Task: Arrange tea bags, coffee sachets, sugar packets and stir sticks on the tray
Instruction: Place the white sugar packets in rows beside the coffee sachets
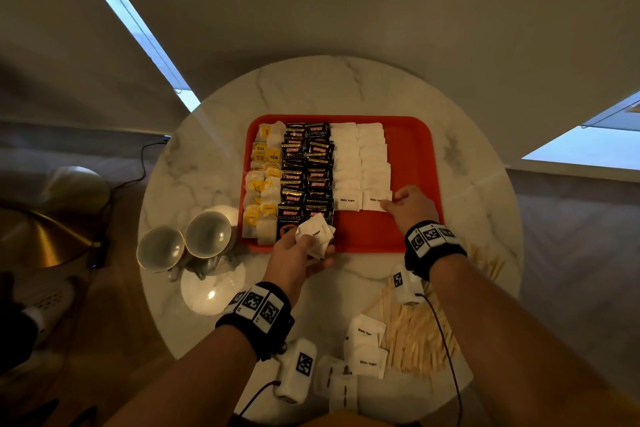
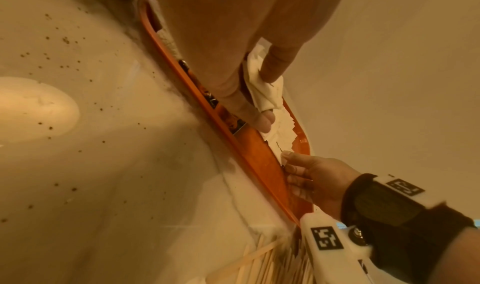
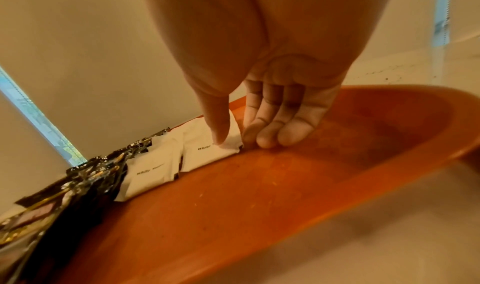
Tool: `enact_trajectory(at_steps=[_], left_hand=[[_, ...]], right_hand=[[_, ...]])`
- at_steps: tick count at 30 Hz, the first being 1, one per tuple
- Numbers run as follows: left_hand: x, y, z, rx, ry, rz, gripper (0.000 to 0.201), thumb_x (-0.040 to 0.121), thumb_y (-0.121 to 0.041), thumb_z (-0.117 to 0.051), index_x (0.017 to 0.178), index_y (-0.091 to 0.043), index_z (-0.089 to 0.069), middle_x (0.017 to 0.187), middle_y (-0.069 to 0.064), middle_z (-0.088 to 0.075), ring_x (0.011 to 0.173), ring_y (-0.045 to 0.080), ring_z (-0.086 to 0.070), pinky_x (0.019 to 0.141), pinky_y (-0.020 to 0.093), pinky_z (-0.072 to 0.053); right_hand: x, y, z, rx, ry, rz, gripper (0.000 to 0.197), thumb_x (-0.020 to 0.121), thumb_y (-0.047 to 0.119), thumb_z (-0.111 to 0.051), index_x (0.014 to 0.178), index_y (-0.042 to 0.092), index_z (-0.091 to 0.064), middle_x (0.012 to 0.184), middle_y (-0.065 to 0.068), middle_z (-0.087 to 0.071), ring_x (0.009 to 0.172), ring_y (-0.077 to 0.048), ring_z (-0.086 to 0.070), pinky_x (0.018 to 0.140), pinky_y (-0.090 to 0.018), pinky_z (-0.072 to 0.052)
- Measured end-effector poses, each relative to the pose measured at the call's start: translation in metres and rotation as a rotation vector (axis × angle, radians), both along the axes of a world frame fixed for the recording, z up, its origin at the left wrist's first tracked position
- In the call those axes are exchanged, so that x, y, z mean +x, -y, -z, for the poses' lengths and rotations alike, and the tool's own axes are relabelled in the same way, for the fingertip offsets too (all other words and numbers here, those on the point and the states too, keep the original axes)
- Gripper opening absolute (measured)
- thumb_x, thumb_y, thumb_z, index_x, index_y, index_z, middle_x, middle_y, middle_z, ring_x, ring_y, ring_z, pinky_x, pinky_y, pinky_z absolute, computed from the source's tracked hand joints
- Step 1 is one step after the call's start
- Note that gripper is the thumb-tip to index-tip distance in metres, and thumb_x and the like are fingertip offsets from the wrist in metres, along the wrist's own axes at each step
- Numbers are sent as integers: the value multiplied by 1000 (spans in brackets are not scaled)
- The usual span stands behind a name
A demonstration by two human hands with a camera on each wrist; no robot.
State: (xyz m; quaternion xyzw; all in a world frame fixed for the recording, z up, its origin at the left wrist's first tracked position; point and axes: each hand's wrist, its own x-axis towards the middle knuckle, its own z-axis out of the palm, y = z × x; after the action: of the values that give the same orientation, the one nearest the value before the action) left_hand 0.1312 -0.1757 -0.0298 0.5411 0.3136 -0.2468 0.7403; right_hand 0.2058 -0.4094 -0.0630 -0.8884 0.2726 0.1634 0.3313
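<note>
Left hand [image 1: 294,255]: clutches sugar packets [image 1: 315,236].
Right hand [image 1: 414,204]: pinches right edge of laid packet [image 1: 374,201].
Handling: light, limp paper; pinch edges.

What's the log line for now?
phase: sugar rows | left hand: grips spare sugar packets at tray edge | right hand: pinches end packet, right row | stir sticks: off tray
</note>
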Motion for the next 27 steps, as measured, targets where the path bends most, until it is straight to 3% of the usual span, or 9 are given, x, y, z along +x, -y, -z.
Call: enact_trajectory(at_steps=[4,9,11,14,18,21,24,27], left_hand=[[3,-1,-1,3,19,-4,26,99,-3,-51,121,-12,-62,110,18,-71,91,27,-71,82,44,-60],[3,4,-2,38,49,28,21,98,-6,-57,115,-17,-63,108,15,-70,88,23,-71,80,40,-61],[3,7,-1,67,63,56,18,96,-8,-61,112,-15,-65,108,19,-71,90,24,-70,81,41,-60],[2,9,1,84,39,81,15,96,-15,-64,112,-14,-65,110,18,-71,92,24,-69,78,37,-60],[3,3,6,66,-37,5,19,103,-26,-57,109,-11,-68,113,17,-67,93,27,-66,73,36,-61],[2,-4,10,87,-38,-9,21,104,-20,-54,112,-5,-66,107,17,-67,79,22,-67,65,32,-61],[0,-8,12,86,-48,-11,17,102,-12,-53,113,-5,-64,107,19,-66,78,23,-66,68,35,-60],[-3,-11,13,93,-38,14,21,102,-6,-48,115,-9,-64,112,20,-65,86,25,-64,73,36,-60]], right_hand=[[-11,-4,-15,28,68,41,38,91,45,-68,115,20,-52,88,9,-59,84,-19,-60,73,-30,-45],[-32,-35,-37,255,153,-82,27,91,49,-67,99,24,-65,94,13,-65,87,-5,-60,69,-21,-43],[-40,-50,-41,364,131,-178,18,90,43,-70,94,26,-69,93,12,-67,88,-2,-61,71,-18,-43],[-47,-64,-38,415,106,-238,1,96,27,-66,96,26,-67,87,10,-66,80,-9,-62,70,-21,-46],[-47,-62,-34,422,111,-200,4,100,21,-59,101,22,-63,81,6,-62,69,-10,-58,63,-21,-45],[-40,-49,-27,323,148,-120,4,101,20,-57,101,20,-60,84,3,-63,71,-13,-60,59,-19,-40],[-29,-41,-15,233,121,-58,6,101,20,-55,103,19,-62,96,0,-67,87,-22,-66,70,-26,-45],[-20,-43,-6,184,62,-69,8,101,20,-55,103,17,-62,101,-4,-68,90,-23,-64,77,-29,-47]])
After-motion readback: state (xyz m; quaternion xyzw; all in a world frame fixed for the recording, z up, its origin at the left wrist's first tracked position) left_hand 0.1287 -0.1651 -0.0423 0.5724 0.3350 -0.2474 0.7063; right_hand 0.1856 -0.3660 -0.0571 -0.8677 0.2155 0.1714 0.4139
